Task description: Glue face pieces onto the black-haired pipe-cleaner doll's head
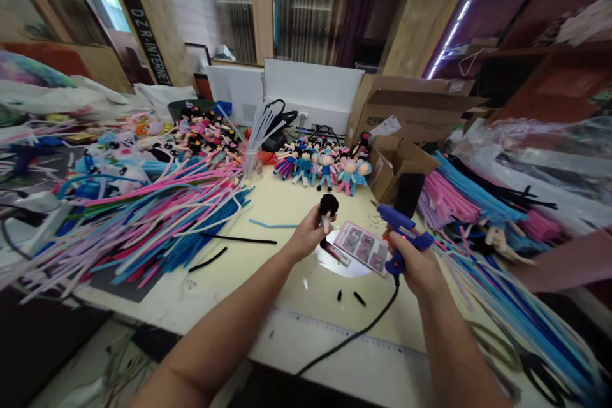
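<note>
Pale table [268, 274] set against a wooden wall [406, 19]. Left hand [310, 226]: narrow, pinching one small doll [329, 205] low down, black top uppermost, presumably to leave that part exposed. Right hand [415, 261]: closed round the handle of one glue gun [400, 223], nozzle toward the left hand yet apart from the doll, probably a grip for aiming. Its one cord [354, 335] trails toward the near edge, likely to stay out of the way. Between the hands: one picture card [362, 247], perhaps for reference. Nearer than both hands: two black scraps [339, 296]. Left of the left hand: two black stems [243, 240], one blue stem [272, 224], then a heap of pipe cleaners [205, 217], too tangled to count. Beyond the hands: finished-looking dolls [326, 171], too crowded to count, probably parked there to free the middle; two cardboard boxes [415, 108] stand behind the right hand.
</note>
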{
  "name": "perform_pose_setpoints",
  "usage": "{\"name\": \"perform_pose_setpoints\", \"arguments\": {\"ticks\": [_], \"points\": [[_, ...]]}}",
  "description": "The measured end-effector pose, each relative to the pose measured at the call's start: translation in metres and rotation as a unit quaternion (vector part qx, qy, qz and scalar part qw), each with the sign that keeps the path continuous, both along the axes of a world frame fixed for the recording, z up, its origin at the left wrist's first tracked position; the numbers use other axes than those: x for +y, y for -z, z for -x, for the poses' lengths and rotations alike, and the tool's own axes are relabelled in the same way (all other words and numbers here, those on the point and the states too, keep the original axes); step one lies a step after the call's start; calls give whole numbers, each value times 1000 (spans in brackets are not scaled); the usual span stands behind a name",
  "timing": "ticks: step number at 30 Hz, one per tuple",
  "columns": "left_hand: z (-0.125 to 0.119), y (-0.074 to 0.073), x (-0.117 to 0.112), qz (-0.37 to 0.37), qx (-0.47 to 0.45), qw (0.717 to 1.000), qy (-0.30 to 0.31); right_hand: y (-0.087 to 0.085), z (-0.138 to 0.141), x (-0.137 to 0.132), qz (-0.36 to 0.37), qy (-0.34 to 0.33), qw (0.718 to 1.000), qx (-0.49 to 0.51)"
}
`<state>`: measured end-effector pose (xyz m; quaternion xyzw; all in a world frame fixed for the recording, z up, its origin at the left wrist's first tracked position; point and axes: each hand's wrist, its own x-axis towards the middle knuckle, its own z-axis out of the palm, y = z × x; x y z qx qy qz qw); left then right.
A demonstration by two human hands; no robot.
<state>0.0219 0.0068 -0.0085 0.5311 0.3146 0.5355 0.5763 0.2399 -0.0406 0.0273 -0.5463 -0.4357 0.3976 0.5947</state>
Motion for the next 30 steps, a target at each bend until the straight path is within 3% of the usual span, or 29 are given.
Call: {"name": "perform_pose_setpoints", "arguments": {"ticks": [4, 10, 17, 30], "points": [[1, 12, 5, 12, -8, 999, -35, 6, 21, 4, 32, -73, 996, 45], [-3, 19, 6, 13, -6, 999, -35, 23, 19, -10, 13, -110, 990, -81], [-7, 22, 3, 21, 9, 999, -37, 9, 25, -25, 20, -58, 988, -144], [-8, 26, 1, 0, 15, 999, -42, 13, 31, -27, -19, -85, 982, -169]]}}
